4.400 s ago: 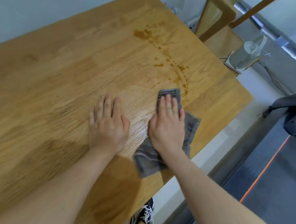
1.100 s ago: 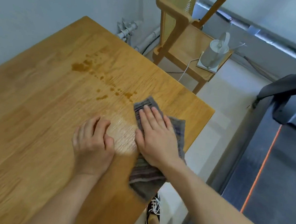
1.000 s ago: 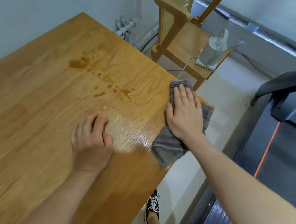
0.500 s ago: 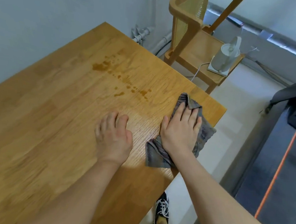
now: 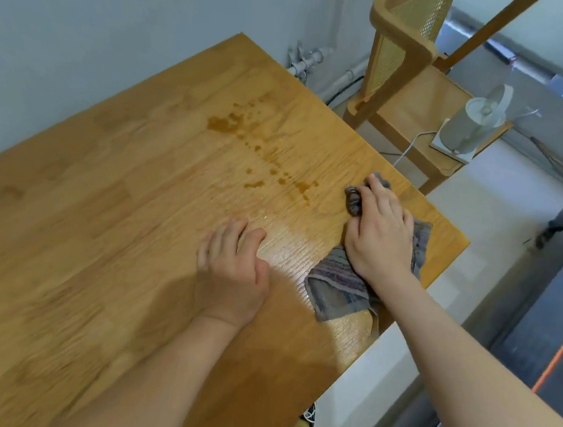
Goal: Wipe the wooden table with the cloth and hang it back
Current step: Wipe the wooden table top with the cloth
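The wooden table (image 5: 107,201) fills the left and middle of the head view. A trail of brown spill drops (image 5: 264,158) runs diagonally across its far part. My right hand (image 5: 380,230) presses down on a grey striped cloth (image 5: 338,287) near the table's right corner, fingers curled over the bunched front end of the cloth, just right of the trail's near end. One corner of the cloth hangs over the table edge. My left hand (image 5: 232,273) rests on the wood beside it, fingers loosely bent, holding nothing. A wet sheen lies between the hands.
A wooden chair (image 5: 411,99) with a woven back stands beyond the table's right corner, with a white kettle (image 5: 472,126) and its cable on the seat. Pipes run along the grey wall. Dark equipment with an orange line is at the far right. A shoe shows below the table edge.
My right hand has slid the cloth forward toward the spill and bunched its front end under the fingers. My left hand's fingers have curled slightly. The camera shifted a little.
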